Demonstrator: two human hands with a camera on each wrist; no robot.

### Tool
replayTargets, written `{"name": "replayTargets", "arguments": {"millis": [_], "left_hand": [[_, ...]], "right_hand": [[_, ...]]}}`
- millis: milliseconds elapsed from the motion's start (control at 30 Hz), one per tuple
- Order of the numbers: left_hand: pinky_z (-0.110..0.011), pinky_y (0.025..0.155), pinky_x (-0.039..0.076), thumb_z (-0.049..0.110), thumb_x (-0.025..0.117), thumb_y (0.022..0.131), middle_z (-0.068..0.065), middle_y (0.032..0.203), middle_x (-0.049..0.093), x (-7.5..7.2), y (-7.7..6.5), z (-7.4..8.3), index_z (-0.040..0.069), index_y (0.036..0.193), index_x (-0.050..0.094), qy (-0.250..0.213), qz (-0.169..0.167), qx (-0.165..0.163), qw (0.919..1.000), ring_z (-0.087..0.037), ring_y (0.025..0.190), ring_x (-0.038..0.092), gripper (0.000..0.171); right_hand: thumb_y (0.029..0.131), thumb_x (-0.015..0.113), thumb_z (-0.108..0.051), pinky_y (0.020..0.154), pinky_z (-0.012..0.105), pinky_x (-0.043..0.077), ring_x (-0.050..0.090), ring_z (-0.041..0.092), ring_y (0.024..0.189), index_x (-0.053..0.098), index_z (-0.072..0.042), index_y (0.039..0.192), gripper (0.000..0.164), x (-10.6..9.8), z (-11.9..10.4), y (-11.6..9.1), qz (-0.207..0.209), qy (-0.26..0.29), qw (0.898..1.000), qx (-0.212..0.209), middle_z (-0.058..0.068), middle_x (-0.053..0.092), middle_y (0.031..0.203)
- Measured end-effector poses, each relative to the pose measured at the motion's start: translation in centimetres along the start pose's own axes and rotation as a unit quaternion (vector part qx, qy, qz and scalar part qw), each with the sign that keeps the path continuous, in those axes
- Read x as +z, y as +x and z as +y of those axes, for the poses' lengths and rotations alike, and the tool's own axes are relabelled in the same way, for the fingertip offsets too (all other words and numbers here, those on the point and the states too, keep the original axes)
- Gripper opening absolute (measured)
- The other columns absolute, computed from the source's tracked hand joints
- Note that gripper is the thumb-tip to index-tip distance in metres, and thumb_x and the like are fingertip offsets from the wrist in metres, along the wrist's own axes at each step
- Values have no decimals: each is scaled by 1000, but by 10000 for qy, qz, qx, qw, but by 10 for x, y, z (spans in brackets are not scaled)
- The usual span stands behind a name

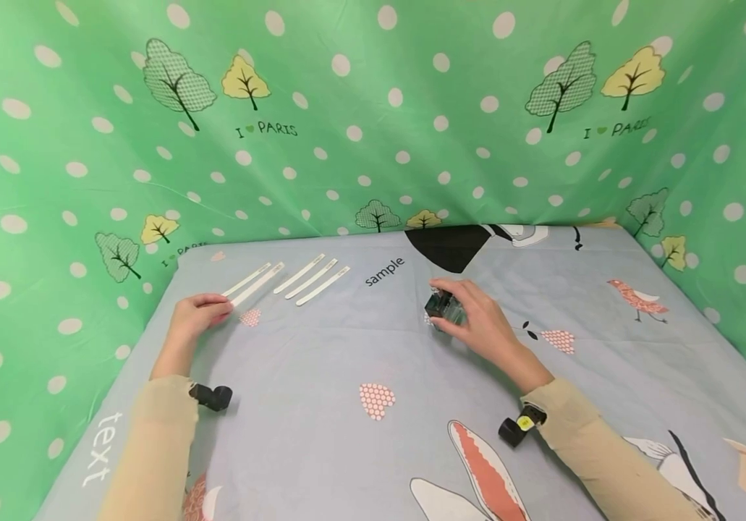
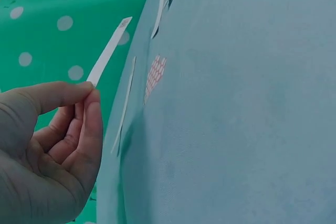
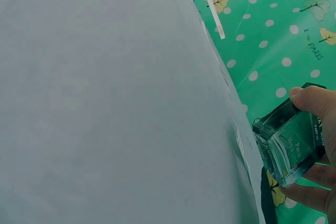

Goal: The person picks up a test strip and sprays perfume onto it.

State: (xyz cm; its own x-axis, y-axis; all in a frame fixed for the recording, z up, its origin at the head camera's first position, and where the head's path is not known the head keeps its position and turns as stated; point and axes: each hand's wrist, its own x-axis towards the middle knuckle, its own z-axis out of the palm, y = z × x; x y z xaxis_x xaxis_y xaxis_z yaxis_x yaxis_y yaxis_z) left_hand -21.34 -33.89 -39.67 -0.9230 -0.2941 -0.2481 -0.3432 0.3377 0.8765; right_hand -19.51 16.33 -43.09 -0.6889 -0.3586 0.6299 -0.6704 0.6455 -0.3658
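Between thumb and forefinger, my left hand (image 1: 200, 316) pinches one end of a white paper test strip (image 2: 110, 53), whose printed far end points up and away. Another test strip (image 2: 125, 103) lies on the cloth just beside it. My right hand (image 1: 477, 318) grips a small glass perfume bottle (image 3: 291, 145) with a dark cap, thumb on one side and fingers on the other. In the right wrist view the bottle is tilted, with pale lettering on its glass; the fingers hide part of it.
Three more test strips (image 1: 310, 281) lie side by side, right of the left hand. A grey-blue printed cloth (image 1: 307, 405) covers the table. Green dotted curtains (image 1: 320, 94) hang behind it and at both sides. Each wrist wears a small black camera (image 1: 212, 396).
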Motion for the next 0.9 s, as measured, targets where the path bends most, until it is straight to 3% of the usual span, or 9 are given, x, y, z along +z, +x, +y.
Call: {"name": "replayTargets", "arguments": {"millis": [167,333,600,900], "left_hand": [[-13,70,58,10,73,89,16,75,61,-4,6,-4,18,87,71,-328,78,-267,9991,4,66,65,8],[-14,69,59,8,74,88,14,72,63,-5,14,-7,18,83,69,-785,166,-600,9950,2,64,66,12],[-13,68,58,4,74,87,14,66,64,-7,21,-14,14,92,65,-788,377,-930,9918,3,63,66,13],[-12,65,57,5,73,88,15,66,64,-12,21,-20,16,86,68,-726,336,-926,9925,4,61,64,13]], "right_hand": [[80,85,-26,86,44,59,64,25,110,54,-21,138,65,0,0,-1,-60,18,10000,72,7,64,123],[80,85,-25,87,45,59,64,25,111,54,-21,138,65,1,0,-2,-66,41,9999,97,7,64,124],[80,84,-26,87,45,58,64,25,112,54,-21,138,65,1,-1,-1,-62,43,9999,86,7,64,124],[80,84,-26,87,45,59,64,26,112,54,-21,138,65,1,-1,-1,-68,25,9999,85,8,64,124]]}}
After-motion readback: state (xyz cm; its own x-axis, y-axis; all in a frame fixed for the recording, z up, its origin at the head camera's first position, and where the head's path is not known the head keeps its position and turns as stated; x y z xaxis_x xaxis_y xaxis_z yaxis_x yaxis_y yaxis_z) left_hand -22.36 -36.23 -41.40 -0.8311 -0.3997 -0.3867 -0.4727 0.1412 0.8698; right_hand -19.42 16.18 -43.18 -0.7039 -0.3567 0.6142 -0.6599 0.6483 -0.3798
